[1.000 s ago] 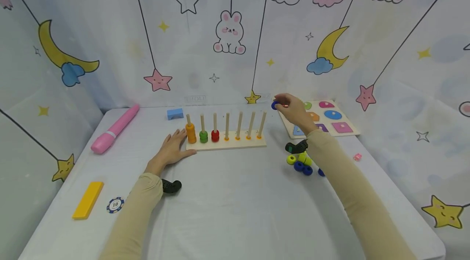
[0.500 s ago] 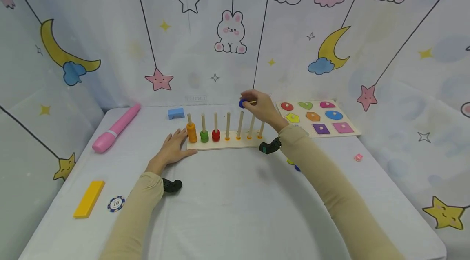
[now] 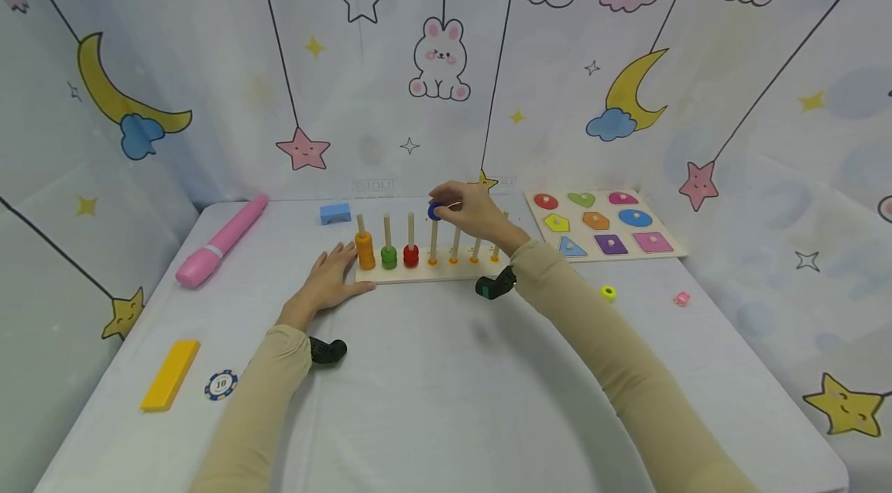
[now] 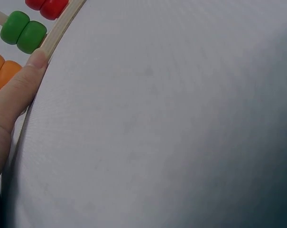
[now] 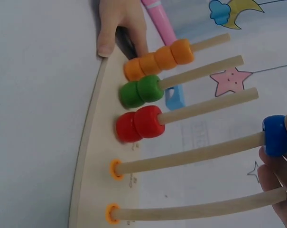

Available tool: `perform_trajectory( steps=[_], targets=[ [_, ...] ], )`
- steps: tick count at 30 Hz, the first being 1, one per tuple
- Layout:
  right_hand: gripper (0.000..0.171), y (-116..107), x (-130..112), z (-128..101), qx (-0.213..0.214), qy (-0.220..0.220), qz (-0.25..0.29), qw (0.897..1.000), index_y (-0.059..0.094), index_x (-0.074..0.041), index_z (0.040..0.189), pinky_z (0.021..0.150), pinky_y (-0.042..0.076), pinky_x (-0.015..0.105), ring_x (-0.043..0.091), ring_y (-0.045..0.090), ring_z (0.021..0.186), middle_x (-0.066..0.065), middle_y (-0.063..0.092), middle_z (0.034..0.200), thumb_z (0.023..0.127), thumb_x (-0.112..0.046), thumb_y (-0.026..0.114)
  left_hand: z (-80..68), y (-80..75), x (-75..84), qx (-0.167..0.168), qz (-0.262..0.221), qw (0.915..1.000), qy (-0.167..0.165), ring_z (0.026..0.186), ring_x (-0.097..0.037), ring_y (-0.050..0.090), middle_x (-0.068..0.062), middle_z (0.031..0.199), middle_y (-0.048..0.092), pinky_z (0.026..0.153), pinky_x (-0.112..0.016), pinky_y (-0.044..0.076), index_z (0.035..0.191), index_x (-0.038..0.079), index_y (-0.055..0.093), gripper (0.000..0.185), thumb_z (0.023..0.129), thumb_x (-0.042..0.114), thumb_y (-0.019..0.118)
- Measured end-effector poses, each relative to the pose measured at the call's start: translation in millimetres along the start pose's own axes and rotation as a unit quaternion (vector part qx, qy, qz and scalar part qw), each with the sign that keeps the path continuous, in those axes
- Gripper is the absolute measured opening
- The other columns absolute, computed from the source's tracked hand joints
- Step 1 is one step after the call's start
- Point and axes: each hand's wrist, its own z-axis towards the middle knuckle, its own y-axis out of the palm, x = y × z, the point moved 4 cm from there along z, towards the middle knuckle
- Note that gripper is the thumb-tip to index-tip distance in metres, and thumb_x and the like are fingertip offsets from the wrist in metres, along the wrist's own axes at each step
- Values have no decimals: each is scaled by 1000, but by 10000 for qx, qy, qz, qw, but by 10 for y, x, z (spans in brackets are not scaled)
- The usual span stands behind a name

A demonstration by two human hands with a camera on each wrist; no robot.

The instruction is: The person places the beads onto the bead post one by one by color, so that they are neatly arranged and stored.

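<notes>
My right hand [image 3: 474,213] pinches a blue bead [image 5: 277,135] at the tip of the bare wooden peg [image 5: 190,154] just right of the red pair. In the right wrist view the bead meets the peg's top end; how far it is threaded cannot be told. The wooden peg board [image 3: 418,275] carries several orange beads [image 3: 365,251], two green beads [image 3: 389,257] and two red beads [image 5: 140,124] on its left pegs. At the board's left end rests my left hand [image 3: 327,280], its fingers extended and its thumb [image 4: 22,88] against the front edge.
A shape puzzle board [image 3: 592,245] lies at the back right. A yellow-green bead [image 3: 608,293] and a small pink piece [image 3: 681,299] are right of my forearm. On the left are a pink stick [image 3: 223,241], blue block [image 3: 335,213], yellow block [image 3: 170,375] and poker chip [image 3: 221,385].
My right hand has carried the blue bead leftward from beside the puzzle board to the peg next to the red beads. My left hand has stayed at the board's end.
</notes>
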Motion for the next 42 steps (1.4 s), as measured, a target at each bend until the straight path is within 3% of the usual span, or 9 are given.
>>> perform_trajectory(
  steps=[8,12,16,21,30,42],
  targets=[
    [35,-59,17,-31,-105,-99,-34,9999,59,-4,121,91,49,26,20,59,107,6,64,114,89,-15,67,6,-17,54,25,8,10000,55,142,-35,8,-19,153,21,114,-52,-2,149,3,25,92,83,55,64],
    [27,-90,20,-47,10,-151,-61,9999,59,-4,119,95,46,29,20,56,111,5,64,112,93,-12,61,-36,-24,39,27,-1,10000,61,142,-37,8,-20,153,21,113,-53,-1,148,1,24,92,84,54,64],
    [24,-91,26,-17,270,-168,-167,9994,58,-2,117,93,46,26,17,57,108,5,64,112,95,-5,51,-119,-51,-41,51,34,10000,-76,141,-38,8,-21,152,21,113,-54,-1,148,-1,25,92,84,53,64],
    [29,-220,73,-68,537,-112,-102,9984,57,-1,121,93,48,26,21,59,109,9,62,119,93,-7,56,-149,-63,-60,130,-21,9999,-11,141,-40,10,-22,152,22,112,-56,1,147,-1,27,91,84,52,65],
    [36,-747,353,-500,556,277,-64,9980,57,0,125,95,48,32,23,59,110,14,60,122,92,-14,61,2,-4,78,48,93,9999,134,141,-37,9,-21,153,21,113,-54,0,149,2,25,91,84,54,63],
    [41,-1214,724,-1079,806,1201,7,9895,50,-6,132,102,41,42,28,52,118,15,54,129,95,-21,58,-5,-5,40,49,116,9999,38,142,-36,9,-18,153,23,114,-53,0,148,2,28,90,84,55,63]
  ],
)
